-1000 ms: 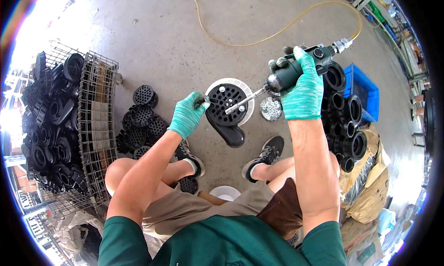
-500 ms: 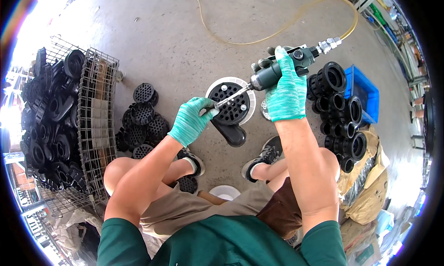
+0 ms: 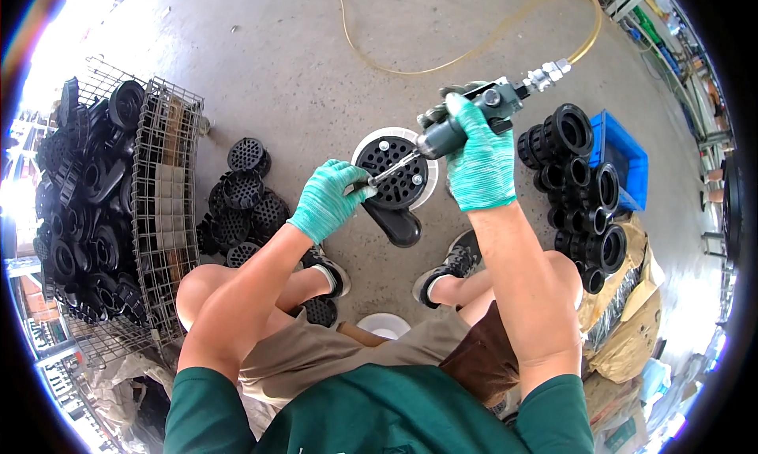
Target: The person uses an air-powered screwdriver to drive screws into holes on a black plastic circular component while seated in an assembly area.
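green-gloved, grasped driver [image 3: 450, 136] with right fingers [image 3: 466, 113] over black perforated disc [image 3: 399, 189] on white round base [image 3: 433, 178]. set left fingers [image 3: 346, 171] by slanted bit [image 3: 396, 169], too hidden to tell if clenched. risked nipping them by skidding.

The head-worn fisheye camera is facing steeply down from above the lap [image 3: 332, 355], is framing the left hand [image 3: 325, 201] and right hand [image 3: 482, 160] fairly near, and is taking in floor [image 3: 260, 67] at the far side.

No legible text or numbers
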Motion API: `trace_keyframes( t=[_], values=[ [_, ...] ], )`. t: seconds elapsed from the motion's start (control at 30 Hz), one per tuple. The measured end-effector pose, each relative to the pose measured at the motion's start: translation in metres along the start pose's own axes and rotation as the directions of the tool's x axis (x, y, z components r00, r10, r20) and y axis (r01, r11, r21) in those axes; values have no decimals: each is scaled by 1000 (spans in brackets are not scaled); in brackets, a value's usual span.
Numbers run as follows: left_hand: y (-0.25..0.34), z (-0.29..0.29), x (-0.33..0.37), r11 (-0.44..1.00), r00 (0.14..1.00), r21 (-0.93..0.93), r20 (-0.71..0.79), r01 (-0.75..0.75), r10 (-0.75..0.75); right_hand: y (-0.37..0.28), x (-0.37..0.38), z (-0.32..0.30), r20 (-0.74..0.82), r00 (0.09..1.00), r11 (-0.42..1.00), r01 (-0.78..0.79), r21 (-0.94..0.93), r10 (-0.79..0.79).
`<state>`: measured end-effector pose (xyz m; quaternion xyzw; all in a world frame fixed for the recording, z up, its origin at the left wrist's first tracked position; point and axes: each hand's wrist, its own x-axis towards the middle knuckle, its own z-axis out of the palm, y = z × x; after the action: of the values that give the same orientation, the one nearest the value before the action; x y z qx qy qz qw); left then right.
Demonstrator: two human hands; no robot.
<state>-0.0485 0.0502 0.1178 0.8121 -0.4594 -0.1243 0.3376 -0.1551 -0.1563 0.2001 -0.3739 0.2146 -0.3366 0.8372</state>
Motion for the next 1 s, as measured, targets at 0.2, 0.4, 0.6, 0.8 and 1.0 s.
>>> trace_keyframes(
  t=[0.2,0.4,0.6,0.8,1.0],
  values=[
    [1,0,7,974,986,192,140,-118,92,13,-11,4,142,990,991,17,-135,3],
    [3,7,7,923,978,362,203,-127,55,16,-19,5,169,986,982,36,-187,-4],
    [6,9,9,920,972,391,230,-40,-56,18,-23,6,188,982,979,50,-197,-13],
    [4,15,7,947,964,316,232,55,-133,23,-27,8,250,968,967,33,-251,32],
    [-11,24,4,957,934,275,311,87,-174,27,-36,16,371,928,931,102,-351,39]
  ],
)
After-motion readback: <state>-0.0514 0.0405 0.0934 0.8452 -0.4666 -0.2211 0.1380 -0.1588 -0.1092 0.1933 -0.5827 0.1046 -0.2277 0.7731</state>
